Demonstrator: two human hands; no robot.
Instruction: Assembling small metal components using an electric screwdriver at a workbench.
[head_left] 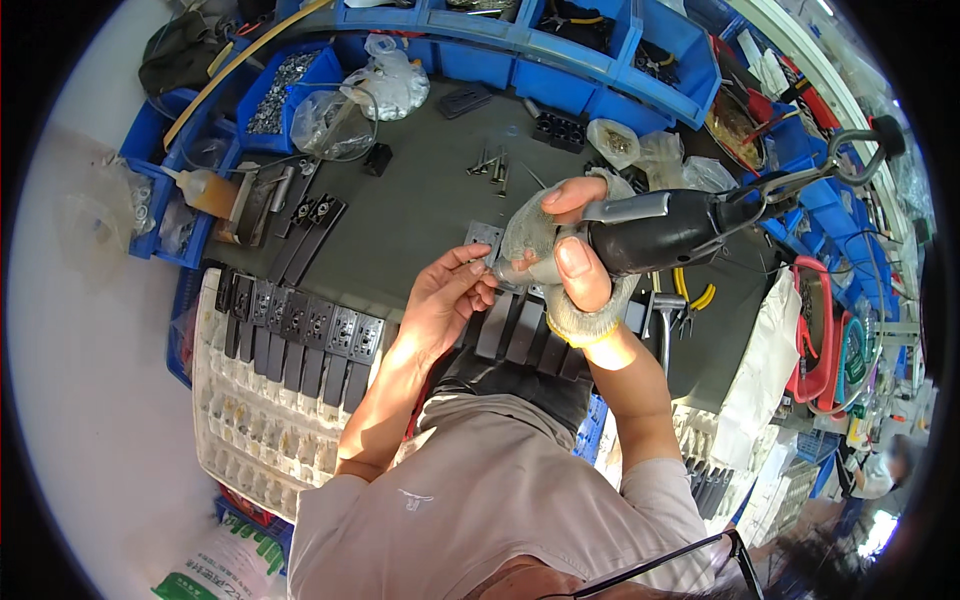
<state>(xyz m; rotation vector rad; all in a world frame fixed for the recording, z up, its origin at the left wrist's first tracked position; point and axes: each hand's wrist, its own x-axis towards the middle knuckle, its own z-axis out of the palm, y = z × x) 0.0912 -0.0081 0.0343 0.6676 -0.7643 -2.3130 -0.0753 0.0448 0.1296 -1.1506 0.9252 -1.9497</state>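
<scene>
My right hand (584, 285), in a grey knit glove with bare fingertips, is wrapped round a black power screwdriver (655, 240) with a silver lever. The tool lies almost level, its nose toward the left, and hangs from a metal ring (858, 155). My bare left hand (442, 298) pinches at the screwdriver's tip; what sits between its fingertips is too small to make out. Just beyond the fingertips lies a grey metal plate (484, 236) with holes, partly covered by the hands. Several long black handle-like parts (520, 335) lie close below the hands, nearest my body.
A white moulded tray (215, 385) at left bears a row of black handles with plates. Loose screws (492, 168) lie on the dark mat (420, 200). Blue bins (555, 85) line the back. Yellow-handled pliers (697, 296) and a hammer-like metal tool (664, 315) lie right.
</scene>
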